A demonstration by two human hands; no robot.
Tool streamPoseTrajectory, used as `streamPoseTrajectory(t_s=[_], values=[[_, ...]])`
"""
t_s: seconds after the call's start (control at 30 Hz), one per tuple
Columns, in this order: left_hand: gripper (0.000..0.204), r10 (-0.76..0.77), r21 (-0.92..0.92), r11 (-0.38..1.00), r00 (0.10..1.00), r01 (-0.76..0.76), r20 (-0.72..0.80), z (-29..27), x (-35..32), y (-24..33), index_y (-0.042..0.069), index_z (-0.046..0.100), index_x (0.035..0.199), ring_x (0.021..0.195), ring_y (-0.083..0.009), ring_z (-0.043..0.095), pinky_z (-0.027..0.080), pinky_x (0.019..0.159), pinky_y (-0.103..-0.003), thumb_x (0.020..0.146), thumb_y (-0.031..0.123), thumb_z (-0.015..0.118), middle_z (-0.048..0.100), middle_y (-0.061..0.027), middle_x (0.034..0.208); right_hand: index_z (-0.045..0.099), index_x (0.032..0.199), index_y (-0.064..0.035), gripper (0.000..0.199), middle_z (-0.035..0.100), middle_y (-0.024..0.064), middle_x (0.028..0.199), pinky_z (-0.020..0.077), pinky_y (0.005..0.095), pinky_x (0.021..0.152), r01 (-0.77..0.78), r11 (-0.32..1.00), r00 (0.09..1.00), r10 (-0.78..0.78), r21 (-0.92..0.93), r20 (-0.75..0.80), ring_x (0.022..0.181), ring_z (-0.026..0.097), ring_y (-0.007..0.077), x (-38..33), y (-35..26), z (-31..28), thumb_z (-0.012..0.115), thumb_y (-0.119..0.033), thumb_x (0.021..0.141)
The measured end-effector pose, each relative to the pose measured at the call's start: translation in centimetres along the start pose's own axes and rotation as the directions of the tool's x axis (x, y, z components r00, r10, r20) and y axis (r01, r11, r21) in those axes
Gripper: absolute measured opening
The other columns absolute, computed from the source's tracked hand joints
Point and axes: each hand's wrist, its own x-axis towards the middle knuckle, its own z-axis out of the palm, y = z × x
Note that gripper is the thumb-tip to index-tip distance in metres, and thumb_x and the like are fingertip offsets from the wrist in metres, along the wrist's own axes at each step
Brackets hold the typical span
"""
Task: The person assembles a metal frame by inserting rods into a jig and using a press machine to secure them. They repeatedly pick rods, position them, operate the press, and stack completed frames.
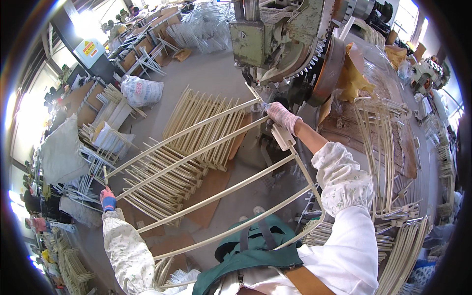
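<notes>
A cream-coloured tubular metal frame (pixel 216 196) with several long bars stretches across in front of me. My left hand (pixel 108 199), in a pink and blue glove, is closed around its left side piece. My right hand (pixel 283 118), in a pale pink glove, is closed on the frame's far right corner, just below the head of a green-grey machine (pixel 268 44). That corner lies at the machine's working point; the exact contact there is too small to make out. A flat cream plate (pixel 283 137) sits on the right side piece, beside my right wrist.
Stacks of similar cream frames (pixel 196 128) lie on cardboard (pixel 214 196) beyond the held frame. More frames (pixel 381 157) stand at the right. The machine's large wheel (pixel 327 73) is close to my right arm. A white sack (pixel 141 91) rests on the floor at the far left.
</notes>
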Motion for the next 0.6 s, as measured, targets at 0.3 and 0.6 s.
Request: streamPoseTrajectory(t_s=[0.3, 0.6], values=[[0.049, 0.024, 0.032, 0.999, 1.000, -0.024, -0.013, -0.4, -2.3, 1.0, -0.003, 0.060, 0.075, 0.078, -0.0437, 0.057, 0.045, 0.067, -0.048, 0.091, 0.036, 0.036, 0.059, -0.0271, 0.077, 0.049, 0.067, -0.0085, 0.033, 0.042, -0.0010, 0.055, 0.0332, 0.0301, 0.042, -0.013, 0.992, 0.997, 0.022, -0.127, 0.070, 0.045, 0.038, 0.0108, 0.4, -0.6, -1.5, 0.043, -0.031, 0.091], [0.053, -0.035, 0.090, 0.995, 0.999, 0.033, 0.026, -1.7, -4.2, -0.1, -0.004, 0.061, 0.078, 0.082, -0.0431, 0.057, 0.046, 0.070, -0.048, 0.091, 0.040, 0.035, 0.059, -0.0280, 0.082, 0.046, 0.066, -0.0116, 0.032, 0.039, -0.0008, 0.057, 0.0348, 0.0302, 0.044, 0.089, 0.981, 0.982, -0.058, -0.172, 0.178, 0.046, 0.037, 0.0123, 2.2, 1.7, -2.7, 0.047, -0.036, 0.087]])
